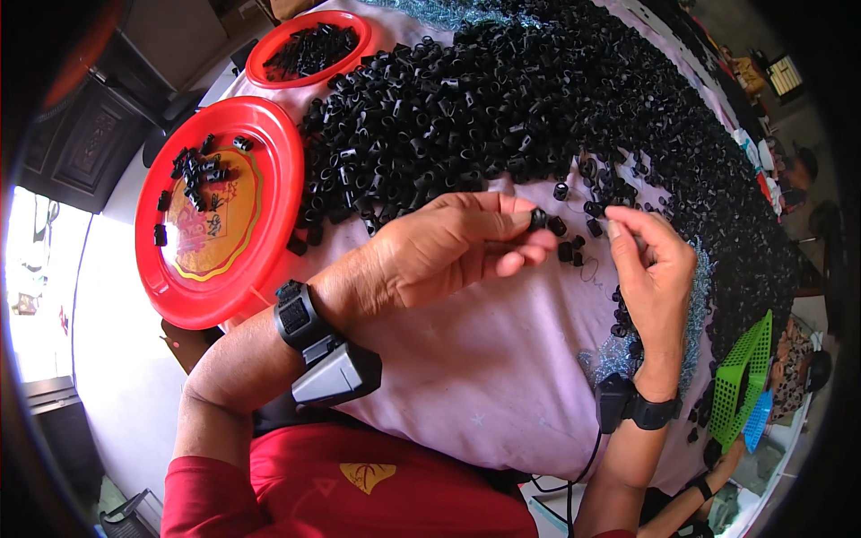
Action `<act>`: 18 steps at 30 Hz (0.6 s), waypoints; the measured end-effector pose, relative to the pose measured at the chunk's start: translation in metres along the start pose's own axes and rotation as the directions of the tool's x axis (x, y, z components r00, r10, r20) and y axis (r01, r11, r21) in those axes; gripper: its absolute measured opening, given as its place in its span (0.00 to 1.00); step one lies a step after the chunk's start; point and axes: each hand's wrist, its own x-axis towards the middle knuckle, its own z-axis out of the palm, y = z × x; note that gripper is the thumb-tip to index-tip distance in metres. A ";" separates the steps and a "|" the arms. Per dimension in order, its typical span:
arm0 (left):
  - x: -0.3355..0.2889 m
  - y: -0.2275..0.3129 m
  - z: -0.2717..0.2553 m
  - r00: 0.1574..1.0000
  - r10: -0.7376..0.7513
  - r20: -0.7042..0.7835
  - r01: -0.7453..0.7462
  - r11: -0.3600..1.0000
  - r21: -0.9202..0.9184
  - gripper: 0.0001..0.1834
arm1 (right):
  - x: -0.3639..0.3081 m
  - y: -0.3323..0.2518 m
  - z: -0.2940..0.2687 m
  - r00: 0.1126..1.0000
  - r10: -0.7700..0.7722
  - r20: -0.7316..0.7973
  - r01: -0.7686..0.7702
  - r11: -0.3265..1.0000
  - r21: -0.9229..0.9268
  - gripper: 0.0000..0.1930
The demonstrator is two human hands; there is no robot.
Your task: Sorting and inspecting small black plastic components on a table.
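My left hand (pixel 439 247) pinches a small black plastic ring-shaped part (pixel 538 219) between thumb and index finger, above the pale pink cloth (pixel 502 332). A little to its right, my right hand (pixel 653 269) is closed, thumb against index finger; whatever it pinches is too small to make out. Several loose black parts (pixel 569 251) lie on the cloth between and beyond my hands. Past them spreads a large heap of the same hollow black parts (pixel 430 125).
At the left, a red plate (pixel 285 170) carries a small group of black parts. Behind it stands another red plate (pixel 367 36) with more. Glittery blue mesh (pixel 698 296) lies right of my right hand. Green (pixel 743 381) and blue baskets (pixel 759 420) and another person's forearm (pixel 691 507) are at the right.
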 end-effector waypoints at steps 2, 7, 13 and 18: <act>-0.001 -0.005 0.002 0.998 0.005 -0.057 0.002 0.992 0.123 0.10 | 0.002 0.012 0.000 0.989 -0.092 0.113 0.110 0.980 -0.165 0.09; 0.000 -0.002 -0.007 0.997 0.076 -0.009 -0.074 0.985 0.153 0.09 | 0.002 0.011 0.012 0.960 -0.158 0.233 0.226 0.925 -0.305 0.11; -0.001 -0.010 0.002 1.000 0.027 0.007 -0.028 0.980 0.199 0.12 | 0.002 0.009 0.014 0.969 -0.154 0.192 0.193 0.960 -0.203 0.06; 0.001 -0.015 0.004 0.997 0.073 -0.014 -0.065 0.954 0.293 0.12 | -0.008 -0.007 0.022 0.992 -0.045 0.114 0.019 0.976 0.216 0.07</act>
